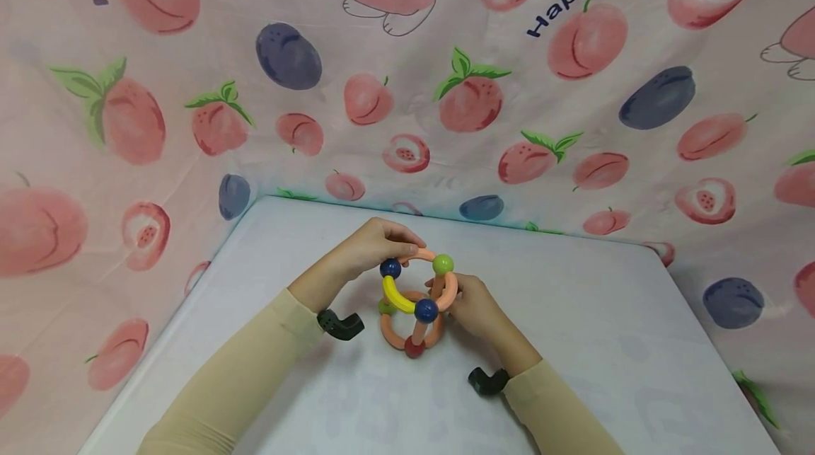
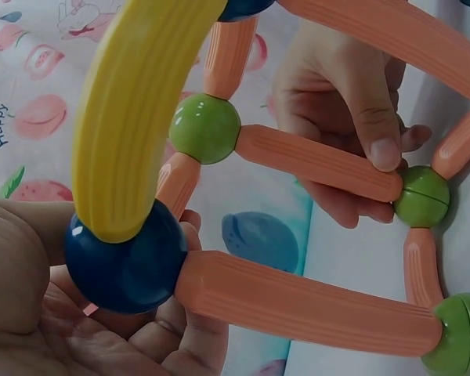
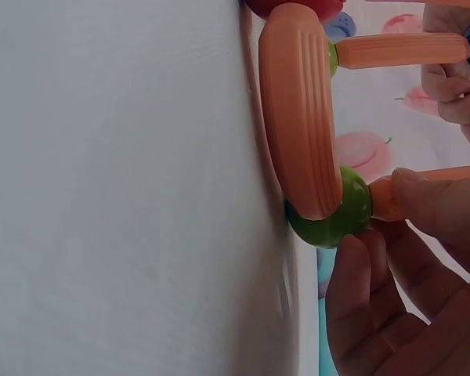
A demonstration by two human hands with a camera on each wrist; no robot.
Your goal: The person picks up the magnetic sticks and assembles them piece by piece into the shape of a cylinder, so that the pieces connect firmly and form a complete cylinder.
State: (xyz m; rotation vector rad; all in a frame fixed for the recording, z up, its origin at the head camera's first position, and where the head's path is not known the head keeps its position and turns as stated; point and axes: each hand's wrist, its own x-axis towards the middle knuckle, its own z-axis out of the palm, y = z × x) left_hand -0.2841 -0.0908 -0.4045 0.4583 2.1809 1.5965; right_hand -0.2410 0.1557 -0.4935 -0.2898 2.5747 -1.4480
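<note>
Between the hands stands a two-tier frame of toy building sticks and balls. Its upper ring joins a yellow curved stick, orange curved sticks, a front blue ball and a green ball. Upright orange sticks link it to a lower ring with a red ball. My left hand grips the upper ring at the back, around the left blue ball and its adjoining orange stick. At the right, my right hand pinches an upright orange stick close above a lower green ball.
The frame's lower ring is at the white tabletop. A fruit-print cloth hangs behind and at the left of the table. A black wrist mount sticks out from the left cuff, another black mount from the right.
</note>
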